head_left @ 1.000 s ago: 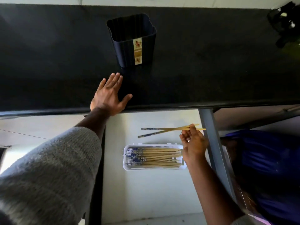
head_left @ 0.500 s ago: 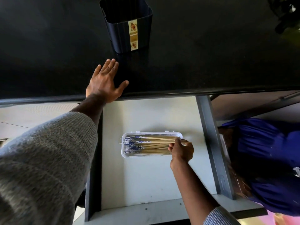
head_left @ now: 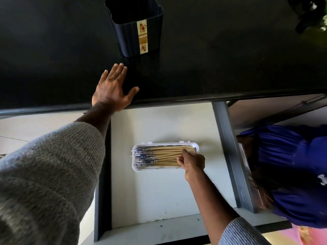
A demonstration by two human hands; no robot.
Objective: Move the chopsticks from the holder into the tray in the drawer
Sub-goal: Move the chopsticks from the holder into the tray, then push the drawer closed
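My left hand [head_left: 113,91] lies flat on the black tabletop [head_left: 221,55], fingers straight and spread, thumb out toward the edge, gripping nothing. Just beyond my fingertips stands the dark ribbed holder [head_left: 136,29], upright, a cream label with flower prints running down its near face; from this angle I see no chopsticks rising out of it. Below the tabletop's edge the drawer [head_left: 159,197] is pulled open, its pale floor in full view between grey side walls. The white tray [head_left: 136,167] sits on that floor toward the back of the drawer, long side running left to right. The chopsticks [head_left: 159,155] lie in it as one loose bundle, patterned blue-and-white ends to the left, plain wooden ends to the right, a few crossing at slight angles. My right hand [head_left: 192,162] reaches over the tray's right end, fingers curled down onto the wooden tips; I cannot tell whether they pinch any of the sticks or merely touch them. A grey knitted sleeve [head_left: 46,174] covers my left forearm, and a ribbed cuff shows at my right. Blue fabric [head_left: 292,165] fills the space to the right of the drawer.
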